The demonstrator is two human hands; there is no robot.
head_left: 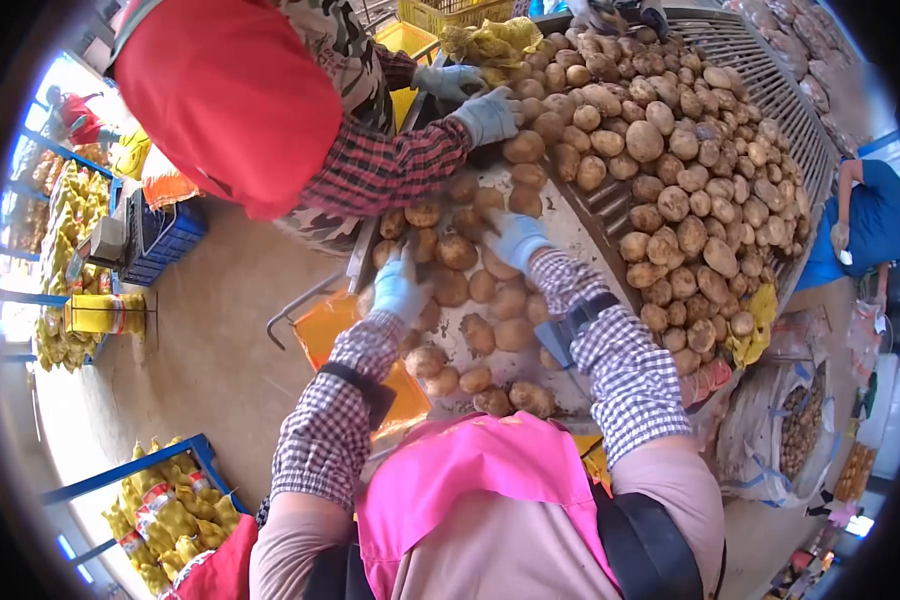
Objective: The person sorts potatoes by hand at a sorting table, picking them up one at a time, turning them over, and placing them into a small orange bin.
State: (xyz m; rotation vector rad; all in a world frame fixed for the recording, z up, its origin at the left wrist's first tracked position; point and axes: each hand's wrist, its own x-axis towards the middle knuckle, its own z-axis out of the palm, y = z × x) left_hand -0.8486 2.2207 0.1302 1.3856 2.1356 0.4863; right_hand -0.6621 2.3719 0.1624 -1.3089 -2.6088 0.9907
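Both my hands wear pale blue gloves over a sorting surface strewn with potatoes. My left hand is at the left side of the surface, its outstretched fingers against the potatoes there. On the other side, my right hand reaches in over the brown potatoes, fingers apart and somewhat blurred. Neither hand shows a potato clearly gripped. Nearer my body lie more loose potatoes, some with dark soil on them. A big potato heap rests on the slatted metal chute to the right.
Across from me, a co-worker in a red head covering has gloved hands among potatoes. An orange crate stands left of the surface, near a bent metal bar. Filled yellow net bags stand lower left. Another person in blue is at right.
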